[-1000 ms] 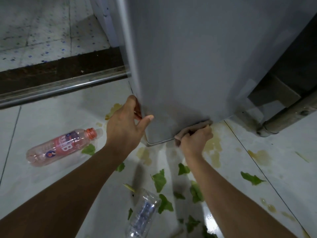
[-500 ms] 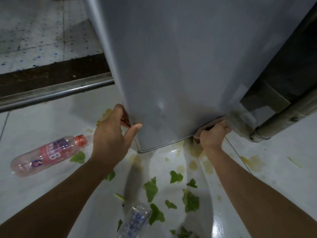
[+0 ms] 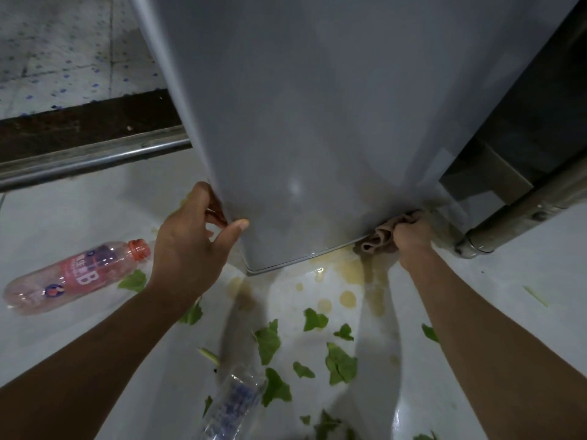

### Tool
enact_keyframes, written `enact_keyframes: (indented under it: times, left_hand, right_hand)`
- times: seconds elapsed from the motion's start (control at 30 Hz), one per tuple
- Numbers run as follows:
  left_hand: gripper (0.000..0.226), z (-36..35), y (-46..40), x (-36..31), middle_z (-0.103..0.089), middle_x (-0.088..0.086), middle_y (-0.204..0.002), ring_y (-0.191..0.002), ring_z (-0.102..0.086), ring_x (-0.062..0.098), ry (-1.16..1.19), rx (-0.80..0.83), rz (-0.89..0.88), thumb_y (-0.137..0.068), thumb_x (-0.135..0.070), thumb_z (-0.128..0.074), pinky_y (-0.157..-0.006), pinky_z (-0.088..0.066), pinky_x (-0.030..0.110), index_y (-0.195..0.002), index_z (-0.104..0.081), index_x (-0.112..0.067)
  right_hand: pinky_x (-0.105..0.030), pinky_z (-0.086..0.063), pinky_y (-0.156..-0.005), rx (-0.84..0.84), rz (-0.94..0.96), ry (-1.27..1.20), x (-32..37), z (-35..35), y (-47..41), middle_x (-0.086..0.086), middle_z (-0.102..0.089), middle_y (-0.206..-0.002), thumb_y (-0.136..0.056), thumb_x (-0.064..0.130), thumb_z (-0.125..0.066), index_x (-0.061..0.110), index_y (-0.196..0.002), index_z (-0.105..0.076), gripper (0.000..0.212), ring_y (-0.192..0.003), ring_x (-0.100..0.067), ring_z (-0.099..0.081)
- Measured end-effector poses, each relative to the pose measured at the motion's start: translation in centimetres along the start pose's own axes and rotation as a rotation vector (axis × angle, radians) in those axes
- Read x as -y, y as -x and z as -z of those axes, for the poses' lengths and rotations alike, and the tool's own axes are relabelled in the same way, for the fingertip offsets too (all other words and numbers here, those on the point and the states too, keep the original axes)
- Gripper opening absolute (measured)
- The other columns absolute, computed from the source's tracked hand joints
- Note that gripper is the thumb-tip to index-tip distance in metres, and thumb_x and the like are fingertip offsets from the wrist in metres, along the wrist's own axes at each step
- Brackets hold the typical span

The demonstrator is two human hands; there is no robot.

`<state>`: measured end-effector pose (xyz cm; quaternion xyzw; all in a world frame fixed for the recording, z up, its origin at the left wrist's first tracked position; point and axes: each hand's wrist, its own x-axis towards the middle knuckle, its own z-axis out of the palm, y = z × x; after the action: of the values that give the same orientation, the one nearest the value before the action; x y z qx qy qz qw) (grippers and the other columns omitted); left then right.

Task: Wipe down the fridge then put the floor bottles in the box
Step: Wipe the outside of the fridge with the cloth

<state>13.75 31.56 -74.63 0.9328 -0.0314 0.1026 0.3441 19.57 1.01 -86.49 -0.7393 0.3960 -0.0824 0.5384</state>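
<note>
Grey, smooth fridge, glossy rounded panel, fills the upper centre of the frame. Left hand grips its lower left edge, thumb on the front face. Right hand clutches a crumpled brownish cloth against the lower right corner. Pink plastic bottle, orange cap, label reading "B", lies on the white floor at left; clear bottle, blue print unreadable, lies bottom centre among green leaf scraps and yellowish spills.
</note>
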Motion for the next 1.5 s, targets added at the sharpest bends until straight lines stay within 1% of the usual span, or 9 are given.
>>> enact_keyframes:
  times: [0.27, 0.4, 0.5, 0.6, 0.73, 0.93, 1.07, 1.3, 1.5]
  left_hand:
    - [0.03, 0.3, -0.1, -0.3, -0.049, -0.026, -0.076, -0.068, -0.05, -0.009, -0.007, 0.004, 0.023, -0.08, -0.034, -0.066, -0.057, -0.036, 0.01, -0.097, -0.042, -0.031]
    - [0.03, 0.3, -0.1, -0.4, -0.054, -0.017, -0.083, -0.07, -0.052, -0.006, -0.018, 0.023, 0.014, -0.08, -0.035, -0.065, -0.059, -0.035, 0.009, -0.098, -0.041, -0.031]
    - [0.03, 0.2, 0.0, -0.1, -0.057, -0.009, -0.09, -0.07, -0.052, 0.001, -0.047, 0.026, -0.04, -0.081, -0.032, -0.065, -0.06, -0.034, 0.008, -0.102, -0.044, -0.025]
    - [0.035, 0.3, -0.1, 0.1, -0.056, -0.007, -0.091, -0.072, -0.053, 0.008, -0.075, 0.037, -0.086, -0.082, -0.03, -0.065, -0.06, -0.034, 0.007, -0.109, -0.048, -0.015]
    - [0.033, 0.5, -0.4, 0.0, -0.056, -0.007, -0.088, -0.067, -0.049, -0.001, -0.072, 0.04, -0.117, -0.082, -0.027, -0.066, -0.06, -0.032, 0.007, -0.107, -0.05, -0.014]
    - [0.036, 0.5, -0.4, 0.4, -0.055, -0.009, -0.088, -0.067, -0.05, -0.001, -0.047, 0.049, -0.105, -0.08, -0.033, -0.065, -0.059, -0.034, 0.008, -0.108, -0.051, -0.015]
    - [0.034, 0.6, -0.7, 0.6, -0.057, -0.009, -0.088, -0.072, -0.055, 0.009, -0.031, 0.054, -0.141, -0.081, -0.034, -0.065, -0.061, -0.038, 0.012, -0.106, -0.051, -0.016]
    - [0.027, 0.7, -1.0, 1.1, -0.055, -0.016, -0.08, -0.07, -0.054, -0.003, -0.002, 0.059, -0.147, -0.08, -0.038, -0.064, -0.059, -0.042, 0.016, -0.098, -0.048, -0.026]
    - [0.034, 1.4, -1.5, 1.0, -0.063, -0.007, -0.086, -0.078, -0.063, 0.017, -0.008, 0.114, -0.141, -0.078, -0.042, -0.066, -0.07, -0.055, 0.039, -0.103, -0.051, -0.024]
  right_hand:
    - [-0.053, -0.049, -0.09, 0.09, -0.24, -0.275, -0.9, 0.8, -0.7, -0.018, -0.058, -0.118, -0.091, -0.004, -0.049, -0.004, -0.12, -0.055, 0.03, -0.107, -0.037, -0.059]
    - [-0.054, -0.045, -0.097, 0.121, -0.28, -0.28, -0.4, 0.7, -2.7, -0.017, -0.06, -0.111, -0.091, -0.006, -0.045, 0.011, -0.079, -0.051, 0.022, -0.094, -0.027, -0.058]
    - [-0.058, -0.043, -0.098, 0.11, -0.341, -0.337, -0.6, 0.5, -2.6, -0.016, -0.055, -0.119, -0.093, -0.006, -0.041, 0.008, -0.088, -0.052, 0.019, -0.108, -0.032, -0.055]
    - [-0.058, -0.051, -0.085, 0.113, -0.364, -0.444, -0.7, 0.3, -1.8, -0.02, -0.055, -0.118, -0.092, -0.013, -0.035, 0.011, -0.106, -0.051, 0.032, -0.104, -0.037, -0.058]
    - [-0.041, -0.049, -0.033, 0.116, -0.378, -0.434, -0.3, 0.3, -1.1, -0.022, -0.051, -0.112, -0.096, -0.008, -0.03, 0.009, -0.107, -0.049, 0.028, -0.076, -0.035, -0.056]
    - [-0.031, -0.046, -0.028, 0.188, -0.384, -0.376, 1.0, -1.1, 3.7, -0.025, -0.053, -0.104, -0.093, -0.009, -0.031, 0.005, -0.091, -0.052, 0.026, -0.035, -0.024, -0.057]
    - [-0.024, -0.043, -0.027, 0.208, -0.385, -0.319, 1.4, -2.7, 8.2, -0.021, -0.056, -0.099, -0.093, -0.008, -0.035, -0.001, -0.122, -0.051, 0.034, -0.055, -0.024, -0.051]
    - [-0.067, -0.045, -0.085, 0.31, -0.448, -0.427, 1.5, -6.5, 13.5, -0.038, -0.054, -0.117, -0.091, -0.016, -0.032, -0.001, -0.085, -0.052, 0.026, -0.09, -0.05, -0.06]
    - [-0.022, -0.046, -0.032, 0.322, -0.456, -0.378, 0.1, -9.9, 16.4, -0.011, -0.058, -0.065, -0.091, -0.012, -0.039, 0.009, -0.066, -0.054, 0.036, -0.037, -0.019, -0.058]
